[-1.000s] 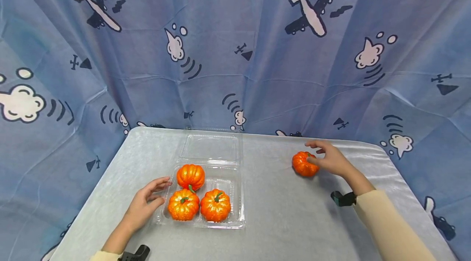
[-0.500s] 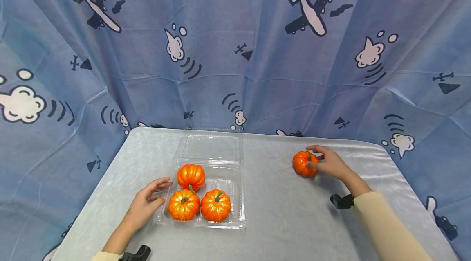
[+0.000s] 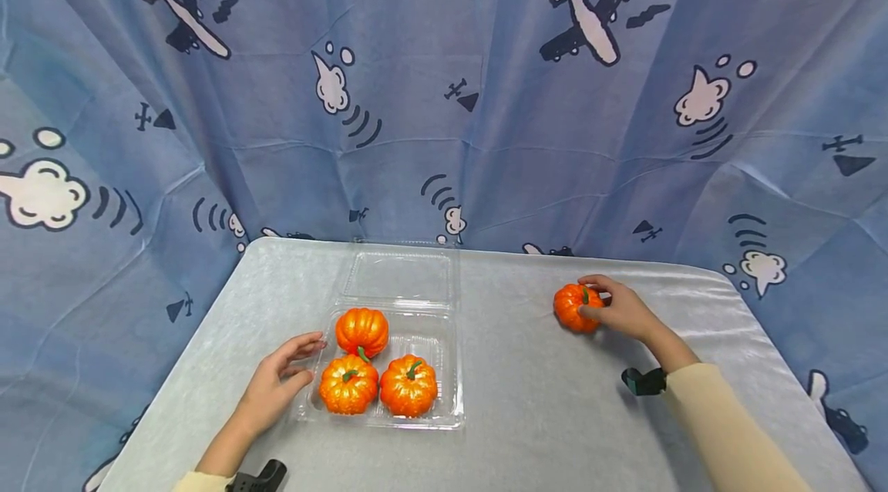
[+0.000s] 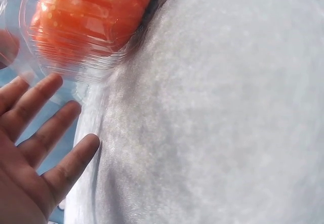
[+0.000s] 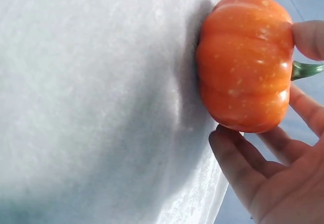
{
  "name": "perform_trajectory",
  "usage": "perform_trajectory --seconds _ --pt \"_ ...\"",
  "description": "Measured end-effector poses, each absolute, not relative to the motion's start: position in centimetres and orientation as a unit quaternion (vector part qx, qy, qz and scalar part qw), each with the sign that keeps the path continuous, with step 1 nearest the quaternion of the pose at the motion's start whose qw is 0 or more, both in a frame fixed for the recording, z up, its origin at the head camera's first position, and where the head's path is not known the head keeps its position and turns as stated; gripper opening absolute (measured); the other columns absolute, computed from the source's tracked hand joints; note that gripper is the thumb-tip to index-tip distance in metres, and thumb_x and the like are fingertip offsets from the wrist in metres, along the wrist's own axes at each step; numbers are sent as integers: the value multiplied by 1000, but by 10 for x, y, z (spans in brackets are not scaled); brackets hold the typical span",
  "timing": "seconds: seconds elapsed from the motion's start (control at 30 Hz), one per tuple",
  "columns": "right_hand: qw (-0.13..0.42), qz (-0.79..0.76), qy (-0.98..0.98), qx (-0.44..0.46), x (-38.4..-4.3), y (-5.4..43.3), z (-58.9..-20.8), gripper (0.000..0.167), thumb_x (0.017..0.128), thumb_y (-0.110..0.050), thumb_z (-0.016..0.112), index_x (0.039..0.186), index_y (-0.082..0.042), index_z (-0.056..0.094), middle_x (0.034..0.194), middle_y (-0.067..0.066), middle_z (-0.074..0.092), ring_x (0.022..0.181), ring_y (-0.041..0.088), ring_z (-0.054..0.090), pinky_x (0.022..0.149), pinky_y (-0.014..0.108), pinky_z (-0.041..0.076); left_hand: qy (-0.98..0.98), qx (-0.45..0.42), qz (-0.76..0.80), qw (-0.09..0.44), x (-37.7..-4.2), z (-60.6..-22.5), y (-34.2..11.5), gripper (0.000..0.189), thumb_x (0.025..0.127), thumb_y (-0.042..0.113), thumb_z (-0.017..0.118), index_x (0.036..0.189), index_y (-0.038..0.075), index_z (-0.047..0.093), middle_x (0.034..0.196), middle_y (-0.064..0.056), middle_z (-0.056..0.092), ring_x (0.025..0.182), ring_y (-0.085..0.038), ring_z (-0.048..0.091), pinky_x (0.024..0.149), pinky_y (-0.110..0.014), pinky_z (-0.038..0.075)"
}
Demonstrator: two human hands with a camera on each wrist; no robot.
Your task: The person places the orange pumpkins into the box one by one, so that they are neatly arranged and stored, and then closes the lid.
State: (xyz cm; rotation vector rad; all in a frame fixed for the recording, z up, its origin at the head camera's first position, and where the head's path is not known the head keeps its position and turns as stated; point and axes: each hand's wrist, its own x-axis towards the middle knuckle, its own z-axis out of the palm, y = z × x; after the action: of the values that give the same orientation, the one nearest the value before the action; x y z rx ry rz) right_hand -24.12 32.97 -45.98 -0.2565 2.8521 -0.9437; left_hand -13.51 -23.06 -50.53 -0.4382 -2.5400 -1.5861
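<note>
Head view shows, going left to right, a cream sleeve (image 3: 197, 483) and a black band (image 3: 258, 476) on the wrist of the left hand (image 3: 267, 392). Its fingers are loose, a bit bent, and hold nothing. That hand is at 9 o'clock from a clear plastic box (image 3: 425, 330), right by its edge; I can't tell if they touch.

The box sits on a silvery table (image 3: 513, 384), with its lid (image 3: 402, 276) lying open at 12 o'clock. Inside are three shiny orange pumpkins: the back pumpkin (image 3: 361, 330) at 11 o'clock, tipped so its stem points to 6 o'clock; the left pumpkin (image 3: 348, 385) at 8 o'clock; and the right pumpkin (image 3: 409, 387) at 4 o'clock. The last two have their stems up.

Well apart from the box, between 2 and 3 o'clock, the lone pumpkin (image 3: 573, 308) sits on the table. The right hand (image 3: 623, 313) is at its 3 o'clock. Its fingers curl around the lone pumpkin and hold it. Close up in the right wrist view, the thumb (image 5: 310, 39) is at 2 o'clock on it and more fingers (image 5: 240, 171) are near 6 o'clock.
</note>
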Motion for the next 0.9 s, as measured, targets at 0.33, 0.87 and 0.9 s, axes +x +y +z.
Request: perform_trajectory --seconds 0.33,0.87,0.9 --pt "48 -325 942 -72 -239 325 -464 59 85 -26 68 135 -2 48 135 29 49 105 43 58 86 53 51 -845 -124 -519 43 -134 -502 -230 51 84 -5 60 133 9 55 126 -13 64 109 -5 58 83 -26 53" --pt "-2 -341 936 -91 -232 313 -463 58 82 -20 74 131 -1 51 131 27 50 114 41 50 95 56 44 -845 -127 -517 46 -134 -501 -227 50 84 -7 57 132 6 54 124 -15 64 108 -9 59 83 -24 53" --pt "-4 -342 935 -93 -232 311 -462 58 82 -20 74 131 -1 51 131 27 50 114 41 50 95 57 44 -845 -127 -518 46 -134 -501 -227 51 84 -8 57 132 5 54 124 -16 64 108 -10 60 83 -24 53"
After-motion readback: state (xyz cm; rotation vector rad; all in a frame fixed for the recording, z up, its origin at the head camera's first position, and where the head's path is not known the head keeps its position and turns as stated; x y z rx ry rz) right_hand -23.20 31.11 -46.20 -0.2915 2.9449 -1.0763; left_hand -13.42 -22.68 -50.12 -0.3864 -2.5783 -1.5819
